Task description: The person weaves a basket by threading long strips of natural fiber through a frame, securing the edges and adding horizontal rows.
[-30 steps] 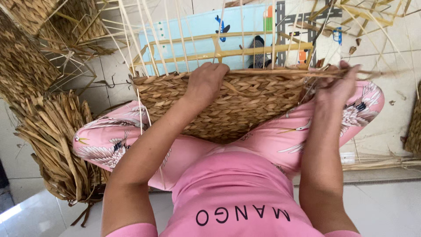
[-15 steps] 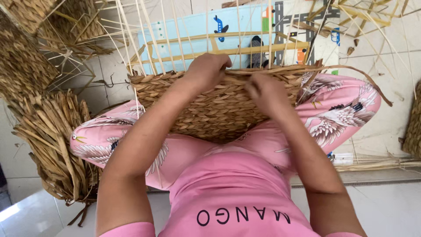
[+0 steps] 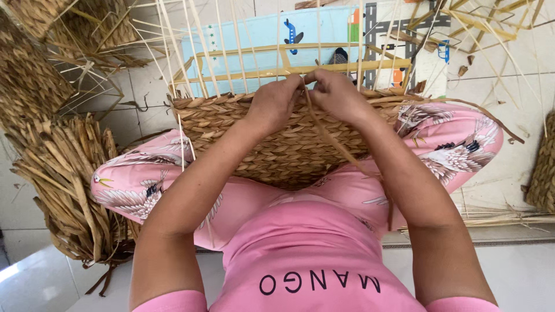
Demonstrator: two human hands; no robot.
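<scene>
A half-woven straw basket [image 3: 289,144] rests on my lap between my knees, with thin upright stakes [image 3: 225,46] rising from its rim. My left hand [image 3: 276,104] and my right hand [image 3: 338,95] meet at the middle of the rim, fingers pinched together. A long flat straw strand [image 3: 341,150] runs from between my hands down across the basket's side toward my right thigh. Both hands grip this strand at the rim.
A bundle of dried straw [image 3: 63,179] lies on the tiled floor at my left. Woven baskets [image 3: 29,75] stand at the upper left, another basket [image 3: 543,167] at the right edge. A light blue mat [image 3: 260,34] and a wooden frame [image 3: 300,69] lie beyond the basket.
My right hand has moved from the basket's right end to the middle of the rim, bringing the straw strand along. It now meets my left hand, which stayed near the middle.
</scene>
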